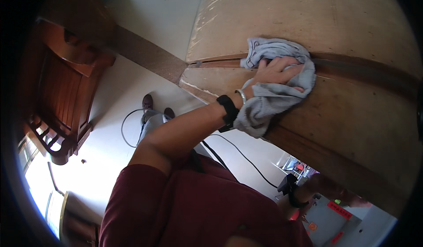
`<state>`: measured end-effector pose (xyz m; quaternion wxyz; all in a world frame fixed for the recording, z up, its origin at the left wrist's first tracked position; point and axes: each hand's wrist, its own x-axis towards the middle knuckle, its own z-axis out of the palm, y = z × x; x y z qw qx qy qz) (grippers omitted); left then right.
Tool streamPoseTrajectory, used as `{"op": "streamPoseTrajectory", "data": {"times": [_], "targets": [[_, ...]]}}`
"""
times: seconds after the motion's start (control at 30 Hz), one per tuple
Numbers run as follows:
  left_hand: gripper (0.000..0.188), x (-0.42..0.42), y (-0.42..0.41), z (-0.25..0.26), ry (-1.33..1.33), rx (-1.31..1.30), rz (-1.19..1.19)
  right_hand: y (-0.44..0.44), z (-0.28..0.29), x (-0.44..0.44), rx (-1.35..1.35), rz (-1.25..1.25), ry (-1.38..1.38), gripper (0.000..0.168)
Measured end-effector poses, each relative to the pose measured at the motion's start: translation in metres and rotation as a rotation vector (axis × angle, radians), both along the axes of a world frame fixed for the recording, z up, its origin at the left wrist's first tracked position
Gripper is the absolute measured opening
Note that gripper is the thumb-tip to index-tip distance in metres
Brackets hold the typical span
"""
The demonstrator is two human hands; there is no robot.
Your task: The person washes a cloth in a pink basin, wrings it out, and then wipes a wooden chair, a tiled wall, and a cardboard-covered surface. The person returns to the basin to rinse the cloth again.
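My left hand point(279, 70) presses a bunched grey-blue cloth point(264, 115) onto a large worn wooden panel point(347, 115). Folds of the cloth wrap around the fingers, and one end hangs over the panel's near edge. Beneath the cloth runs a darker recessed wooden strip point(347, 70) that crosses the panel. A metal bracelet and a black strap circle my left wrist. My right hand point(333, 187) is low on the right, beside the panel's near edge. It is in shadow and partly hidden, so its grip is unclear. A black device point(287, 183) sits at that wrist.
A carved wooden chair or bench point(66, 91) stands at left. Black cables point(244, 154) hang near my body. A brown strip point(148, 52) crosses the pale floor point(112, 91). Red paper strips point(339, 210) bearing writing are on a grey surface at lower right.
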<state>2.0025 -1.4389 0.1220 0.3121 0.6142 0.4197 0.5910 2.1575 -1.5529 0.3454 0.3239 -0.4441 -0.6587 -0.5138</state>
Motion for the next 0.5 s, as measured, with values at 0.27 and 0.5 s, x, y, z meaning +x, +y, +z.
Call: {"op": "streamPoseTrajectory", "data": {"times": [0.27,0.5], "targets": [[0.061,0.027,-0.03,-0.273,-0.194,-0.72,-0.022,-0.004,-0.003,-0.004,-0.049,0.062,0.084,0.095],[0.034,0.048,-0.058,-0.119,0.674,-0.326,0.098,-0.004,-0.005,-0.001,-0.095,0.176,0.212,0.096]]}}
